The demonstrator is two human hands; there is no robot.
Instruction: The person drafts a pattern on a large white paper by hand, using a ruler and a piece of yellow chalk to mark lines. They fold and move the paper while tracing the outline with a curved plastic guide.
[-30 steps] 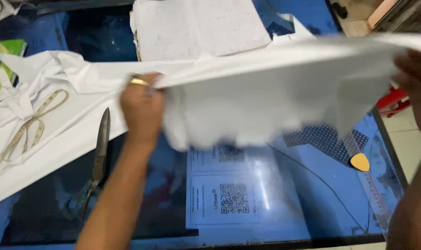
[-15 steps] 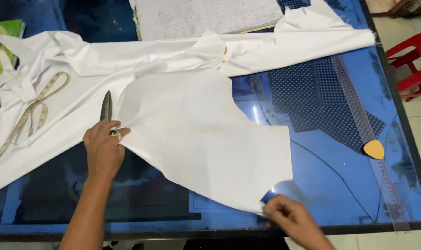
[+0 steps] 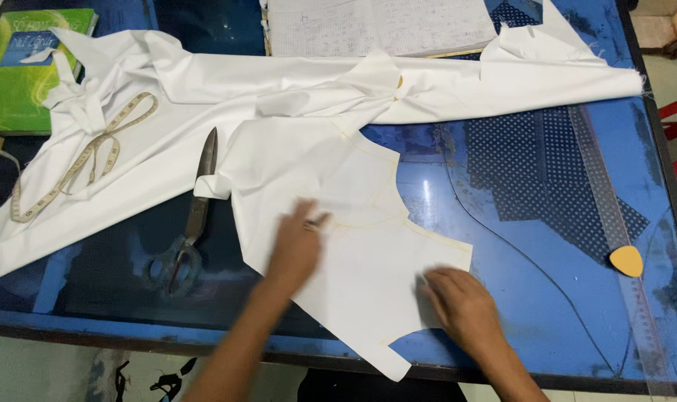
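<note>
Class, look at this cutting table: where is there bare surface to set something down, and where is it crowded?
Bare blue table lies between the right hand and the yellow chalk; a dark patch lies left of the scissors. The far half is crowded with white fabric, tape measure and open notebook.

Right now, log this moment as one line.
left hand flat on cut white fabric piece | right hand pressing its lower edge | scissors left of piece | blue table

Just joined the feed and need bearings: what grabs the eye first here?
Both hands, left hand and right hand, press flat on a cut white fabric piece at the blue table's near edge. Large scissors lie just left of it, and a measuring tape loops over more white cloth at far left.
</note>
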